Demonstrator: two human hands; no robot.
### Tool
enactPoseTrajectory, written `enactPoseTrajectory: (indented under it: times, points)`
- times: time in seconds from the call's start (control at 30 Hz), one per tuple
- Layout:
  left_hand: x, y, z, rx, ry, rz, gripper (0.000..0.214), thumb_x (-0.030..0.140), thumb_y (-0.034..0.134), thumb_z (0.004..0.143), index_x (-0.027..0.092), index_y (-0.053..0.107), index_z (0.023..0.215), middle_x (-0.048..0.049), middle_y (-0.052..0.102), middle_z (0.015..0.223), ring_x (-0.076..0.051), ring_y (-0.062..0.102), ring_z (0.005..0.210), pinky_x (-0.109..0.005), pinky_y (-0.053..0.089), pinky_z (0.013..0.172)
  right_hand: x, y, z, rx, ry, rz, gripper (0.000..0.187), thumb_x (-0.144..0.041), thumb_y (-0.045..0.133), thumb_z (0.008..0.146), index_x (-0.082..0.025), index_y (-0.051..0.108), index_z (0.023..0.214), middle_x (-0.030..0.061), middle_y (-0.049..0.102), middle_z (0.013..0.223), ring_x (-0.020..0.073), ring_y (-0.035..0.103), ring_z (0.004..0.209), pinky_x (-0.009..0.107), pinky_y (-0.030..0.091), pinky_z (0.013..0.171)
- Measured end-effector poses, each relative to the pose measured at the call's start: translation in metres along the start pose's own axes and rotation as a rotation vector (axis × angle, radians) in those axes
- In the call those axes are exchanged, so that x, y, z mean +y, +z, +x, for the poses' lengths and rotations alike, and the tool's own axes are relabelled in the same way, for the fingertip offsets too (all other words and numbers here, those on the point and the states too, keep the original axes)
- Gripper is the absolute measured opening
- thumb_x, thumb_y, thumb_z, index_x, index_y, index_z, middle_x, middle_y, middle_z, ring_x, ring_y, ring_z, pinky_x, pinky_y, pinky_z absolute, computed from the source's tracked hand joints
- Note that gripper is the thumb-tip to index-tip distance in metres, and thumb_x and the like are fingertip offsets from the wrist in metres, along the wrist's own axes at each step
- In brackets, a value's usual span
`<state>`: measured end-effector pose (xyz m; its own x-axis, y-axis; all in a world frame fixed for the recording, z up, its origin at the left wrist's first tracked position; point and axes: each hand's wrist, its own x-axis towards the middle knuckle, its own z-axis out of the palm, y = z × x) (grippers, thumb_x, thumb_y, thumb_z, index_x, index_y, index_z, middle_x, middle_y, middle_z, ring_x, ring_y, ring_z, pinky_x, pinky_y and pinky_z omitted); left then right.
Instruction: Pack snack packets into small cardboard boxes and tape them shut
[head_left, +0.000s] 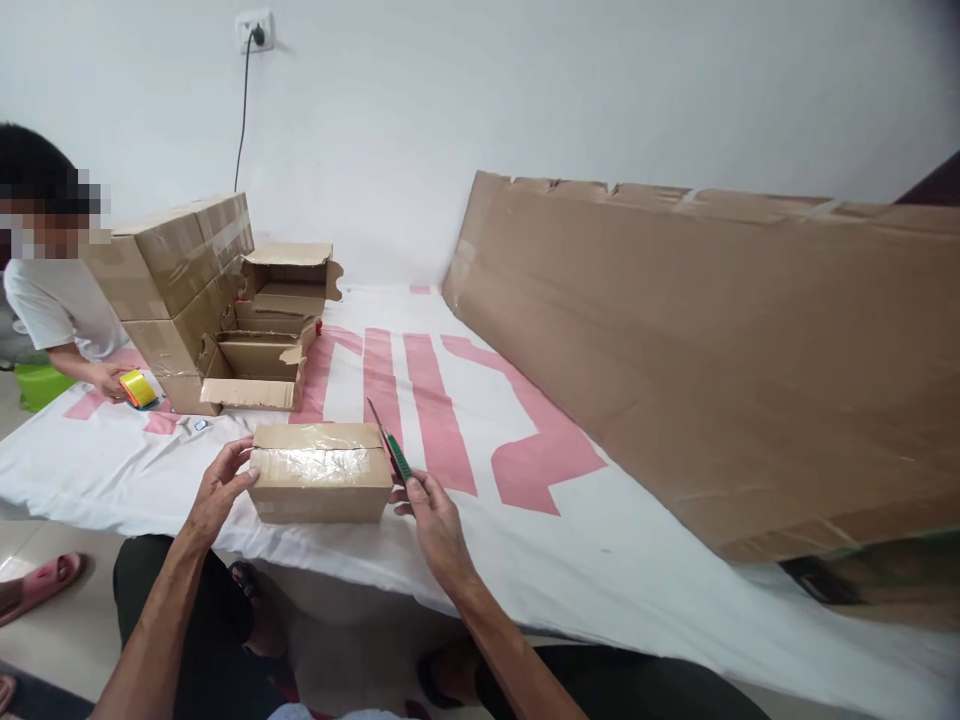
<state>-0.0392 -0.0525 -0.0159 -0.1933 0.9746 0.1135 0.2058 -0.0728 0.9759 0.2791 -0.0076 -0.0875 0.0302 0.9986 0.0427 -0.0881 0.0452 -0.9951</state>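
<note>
Near edge of the sheet [600,540]: the box [321,470], taped shut along its top seam, lies just ahead of the person's knees, long side toward them.
Left hand [217,490]: fingers spread and bent against the box's left end, bracing it rather than clasping it.
Right hand [435,520]: closed around the green handle of a knife [390,445], just beside the box's right end; the bare blade points toward the sheet's far edge.
Risk, blade: the tape looks slick and wrinkled, so the blade could skate. If it crossed the top, it would run toward the left fingers.
Risk, box: one hand steadies it on loose cloth, so it could slide or turn under a push. A deep cut might reach the contents, which are hidden.
Far left corner: a stack [180,290] of boxes and open boxes [262,350]; a co-worker's hand [105,378] rests by a yellow tape dispenser [139,388].
Right edge: a big cardboard panel [712,350] leans over it.
Surface: white sheet with pink lettering, spread on a pale floor, rumpled along its near edge.
Room: plain white wall, a socket [255,30] with a black cable up left, and a pink sandal [45,580] on the floor.
</note>
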Motion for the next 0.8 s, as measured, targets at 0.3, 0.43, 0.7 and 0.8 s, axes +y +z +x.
enactPoseTrajectory:
  times: [0.3, 0.43, 0.7, 0.8]
  points:
    - [0.003, 0.006, 0.013, -0.034, -0.048, 0.067, 0.042, 0.053, 0.069, 0.086, 0.019, 0.083, 0.108, -0.0151, 0.056, 0.161, -0.039, 0.058, 0.142, -0.039, 0.061, 0.089, -0.003, -0.010, 0.021, 0.055, -0.031, -0.052, 0.060, -0.080, 0.064, 0.088, -0.023, 0.071, 0.103, 0.0093, 0.078, 0.096, 0.0256, 0.071, 0.079, 0.042, 0.061, 0.072]
    - [0.003, 0.008, 0.018, -0.019, -0.027, 0.060, 0.037, 0.052, 0.076, 0.081, 0.021, 0.083, 0.100, -0.0133, 0.058, 0.160, -0.041, 0.053, 0.148, -0.040, 0.060, 0.095, -0.005, -0.020, 0.020, 0.053, -0.043, -0.089, 0.063, -0.083, 0.062, 0.087, -0.021, 0.071, 0.092, 0.0054, 0.073, 0.082, 0.0197, 0.063, 0.069, 0.037, 0.057, 0.069]
    - [-0.012, 0.014, 0.026, 0.026, -0.043, -0.134, 0.040, 0.059, 0.082, 0.078, 0.021, 0.080, 0.090, -0.0148, 0.053, 0.167, -0.044, 0.047, 0.154, -0.048, 0.055, 0.107, -0.032, -0.031, 0.021, -0.002, 0.079, 0.238, 0.062, -0.081, 0.078, 0.076, -0.023, 0.059, 0.081, -0.0018, 0.061, 0.075, 0.0090, 0.042, 0.051, 0.027, 0.041, 0.049]
    - [-0.013, 0.017, 0.028, 0.030, -0.042, -0.146, 0.039, 0.057, 0.083, 0.076, 0.021, 0.078, 0.086, -0.0154, 0.054, 0.166, -0.044, 0.047, 0.154, -0.048, 0.054, 0.109, -0.048, -0.036, 0.022, -0.080, 0.011, 0.097, 0.059, -0.081, 0.072, 0.082, -0.022, 0.061, 0.081, -0.0015, 0.060, 0.069, 0.0112, 0.044, 0.053, 0.028, 0.041, 0.053]
